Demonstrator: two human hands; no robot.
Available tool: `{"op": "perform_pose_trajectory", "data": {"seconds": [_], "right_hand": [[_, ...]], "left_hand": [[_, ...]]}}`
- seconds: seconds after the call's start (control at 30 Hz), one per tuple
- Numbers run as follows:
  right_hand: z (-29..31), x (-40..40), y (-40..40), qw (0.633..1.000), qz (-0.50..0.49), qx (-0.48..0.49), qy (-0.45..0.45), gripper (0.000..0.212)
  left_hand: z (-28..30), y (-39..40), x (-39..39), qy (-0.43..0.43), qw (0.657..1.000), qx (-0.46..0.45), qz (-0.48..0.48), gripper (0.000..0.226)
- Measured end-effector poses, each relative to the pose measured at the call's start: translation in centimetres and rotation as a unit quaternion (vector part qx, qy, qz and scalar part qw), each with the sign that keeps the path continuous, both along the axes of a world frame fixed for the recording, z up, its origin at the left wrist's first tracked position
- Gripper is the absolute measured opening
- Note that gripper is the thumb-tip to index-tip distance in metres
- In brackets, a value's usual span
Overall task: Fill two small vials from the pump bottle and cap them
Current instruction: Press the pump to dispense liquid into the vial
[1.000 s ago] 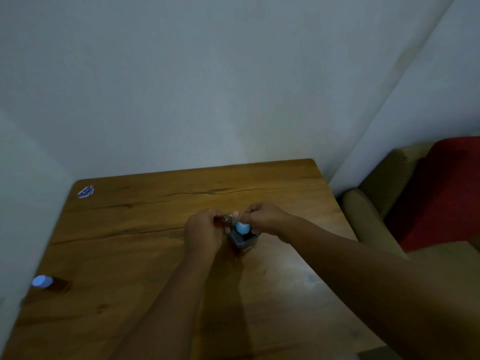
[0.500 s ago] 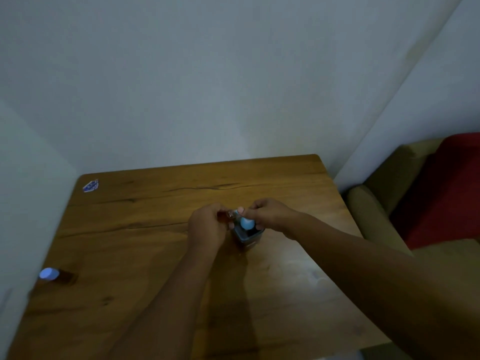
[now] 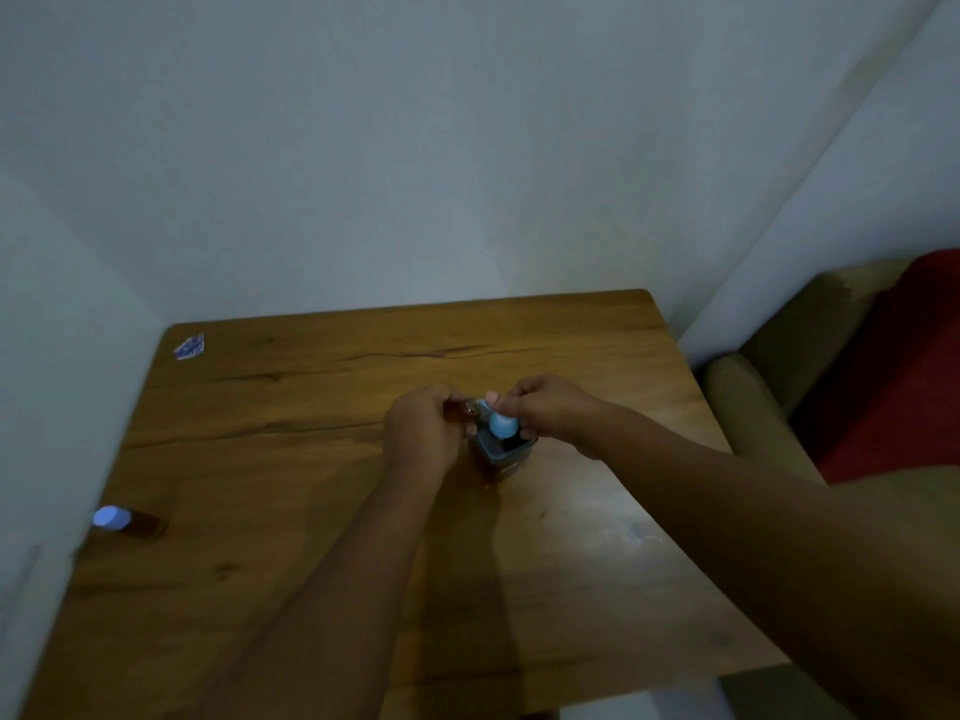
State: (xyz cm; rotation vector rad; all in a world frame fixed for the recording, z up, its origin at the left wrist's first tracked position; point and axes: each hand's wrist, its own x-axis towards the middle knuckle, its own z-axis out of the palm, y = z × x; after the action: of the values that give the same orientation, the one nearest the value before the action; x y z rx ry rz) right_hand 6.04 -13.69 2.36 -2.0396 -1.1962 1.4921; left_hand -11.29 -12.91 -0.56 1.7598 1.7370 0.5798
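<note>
— Firstly, the grip: what does each hand hold?

— The left hand (image 3: pixel 423 433) has its fingers curled round a small clear glass vial (image 3: pixel 470 407), held level with its mouth toward the right. The right hand (image 3: pixel 545 410) pinches the light blue pump head (image 3: pixel 501 423) of the dark square pump bottle (image 3: pixel 501 449), fingertips on top of it.

— Position of the vial against the bottle?

— Its mouth sits just beside the pump head; whether they touch cannot be told. The bottle stands upright on the brown wooden surface (image 3: pixel 311 485), between the two hands.

— Anything further out?

— A second small amber vial with a light blue cap (image 3: pixel 122 521) lies on its side near the left edge, well apart from the hands. A small blue-and-white sticker (image 3: pixel 189 347) sits at the far left corner. An olive armchair with a red cushion (image 3: pixel 857 366) stands to the right of the surface.
</note>
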Motion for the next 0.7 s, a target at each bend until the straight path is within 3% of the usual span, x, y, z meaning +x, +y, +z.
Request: {"op": "perform_pose_trajectory", "data": {"seconds": [0.17, 0.3, 0.47, 0.7], "right_hand": [[-0.28, -0.38, -0.36, 1.0, -0.013, 0.018, -0.015, 0.044], [-0.01, -0.13, -0.59, 1.0, 0.005, 0.017, -0.018, 0.048], [-0.19, -0.18, -0.08, 1.0, 0.007, 0.008, -0.017, 0.045], [-0.09, 0.08, -0.43, 1.0, 0.007, 0.014, -0.01, 0.048]], "left_hand": [[0.33, 0.05, -0.12, -0.002, 1.0, 0.009, -0.01, 0.012], [0.4, -0.09, -0.01, -0.011, 1.0, 0.0, -0.003, 0.026], [0.08, 0.05, -0.05, 0.003, 1.0, 0.006, -0.005, 0.016], [0.6, 0.08, 0.08, 0.006, 1.0, -0.015, 0.001, 0.023]]}}
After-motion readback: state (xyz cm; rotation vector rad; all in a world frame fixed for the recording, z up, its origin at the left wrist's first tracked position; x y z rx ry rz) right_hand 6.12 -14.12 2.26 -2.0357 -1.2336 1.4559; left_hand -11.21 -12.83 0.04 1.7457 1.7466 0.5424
